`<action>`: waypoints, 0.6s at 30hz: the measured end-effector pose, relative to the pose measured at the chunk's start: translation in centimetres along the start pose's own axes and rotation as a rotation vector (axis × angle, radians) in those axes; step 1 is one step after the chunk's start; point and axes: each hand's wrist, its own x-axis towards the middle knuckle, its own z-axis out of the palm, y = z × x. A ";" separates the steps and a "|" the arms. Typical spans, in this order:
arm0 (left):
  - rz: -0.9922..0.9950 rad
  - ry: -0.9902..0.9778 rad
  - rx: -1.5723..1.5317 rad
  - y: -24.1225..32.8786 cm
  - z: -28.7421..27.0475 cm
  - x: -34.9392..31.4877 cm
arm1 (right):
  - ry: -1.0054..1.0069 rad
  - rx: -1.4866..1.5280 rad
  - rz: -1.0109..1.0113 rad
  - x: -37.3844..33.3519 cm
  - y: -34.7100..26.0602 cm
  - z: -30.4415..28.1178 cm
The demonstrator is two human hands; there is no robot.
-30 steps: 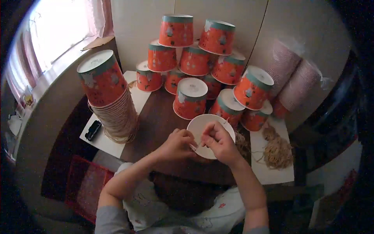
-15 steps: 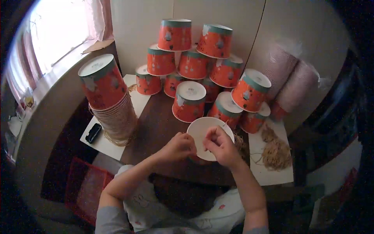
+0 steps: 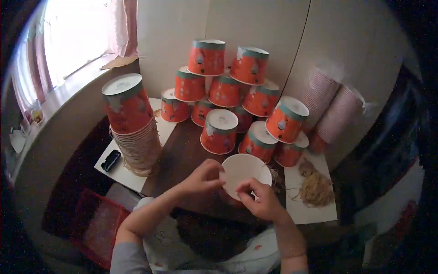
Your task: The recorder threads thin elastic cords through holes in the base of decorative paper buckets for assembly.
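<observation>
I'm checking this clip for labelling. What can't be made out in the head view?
- Inside of the white cup: too washed out to tell whether it holds anything.
- Fingertips of the left hand and right hand: too small to tell their grip.
- Pale rolls at right: blurred by fisheye rim.
- Small black object: too small to identify.

A room in a home, used for craft work. At upper left a bright window [image 3: 68, 41] with a pink curtain [image 3: 125, 25] over a deep sill. Plain white wall panels fill the top. A small brown table [image 3: 182, 160] at centre carries piled orange paper cups [image 3: 228, 91] and tan twine [image 3: 315, 189].
</observation>
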 end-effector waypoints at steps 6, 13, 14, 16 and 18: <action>-0.584 -0.137 0.046 -3.0 -0.4 -0.4 | -0.060 -0.015 -0.157 -0.1 -0.5 1.6; -0.416 0.010 0.032 -1.2 -1.8 -1.8 | -0.085 -0.166 -0.335 -1.3 -2.9 4.3; -0.432 0.079 0.039 0.7 -3.2 -1.7 | -0.091 -0.162 -0.343 -1.2 -3.6 4.6; -0.251 0.329 0.266 2.1 -5.9 -1.8 | -0.140 -0.277 -0.551 -0.6 -4.9 5.5; -0.106 0.616 0.365 6.2 -9.3 -2.5 | -0.111 -0.355 -0.632 0.9 -6.3 6.7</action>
